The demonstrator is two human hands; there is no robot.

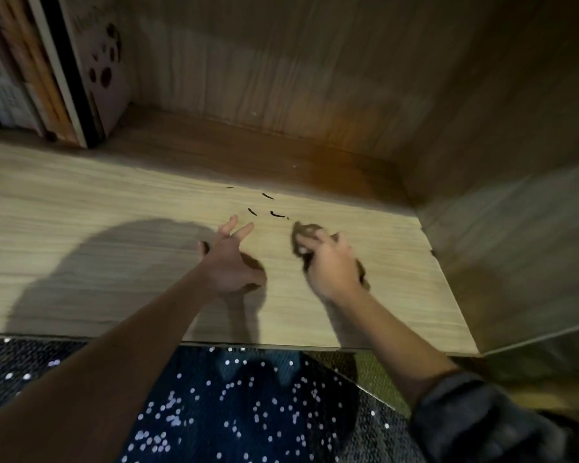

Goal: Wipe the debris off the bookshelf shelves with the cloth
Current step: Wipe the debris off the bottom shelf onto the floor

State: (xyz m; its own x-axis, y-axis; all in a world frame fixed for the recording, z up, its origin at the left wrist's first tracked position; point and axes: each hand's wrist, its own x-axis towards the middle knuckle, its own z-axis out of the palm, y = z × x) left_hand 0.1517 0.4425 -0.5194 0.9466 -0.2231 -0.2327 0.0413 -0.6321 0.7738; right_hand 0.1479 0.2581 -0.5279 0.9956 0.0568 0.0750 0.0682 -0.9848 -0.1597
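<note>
1. Work surface: light wood-grain laminate shelf (81,202) of the bookshelf. It is closed at the rear by a darker wood back panel (281,61) and at the right by a side panel (515,235). An upright row of books (57,78) stands in the far left corner, well apart from the work area.

2. Target: debris (277,214), i.e. a few small dark slivers scattered approx. mid-shelf, just beyond both hands. Not yet cleared.

3. Right hand (331,265): fingers curled round a crumpled brown cloth (303,233), wadded so a bunch sticks out fwd of the knuckles toward the nearest sliver. The cloth sits low over the shelf, just short of the debris. Contact w/ the surface cannot be told (motion blur). The wadding probably gives a firm pad for sweeping.

4. Left hand (229,262): open, fingers spread, holding nothing, just left of the debris. Probable function: a stop or catcher so slivers don't scatter leftward. Whether the palm touches the shelf cannot be told.

5. Stage (est.): early in the pass, since all slivers lie ahead of the cloth. The next stroke should sweep toward the open hand or the front edge. Risk: light slivers may flick into the rear corner or drop onto the dark speckled carpet (241,412) below.
</note>
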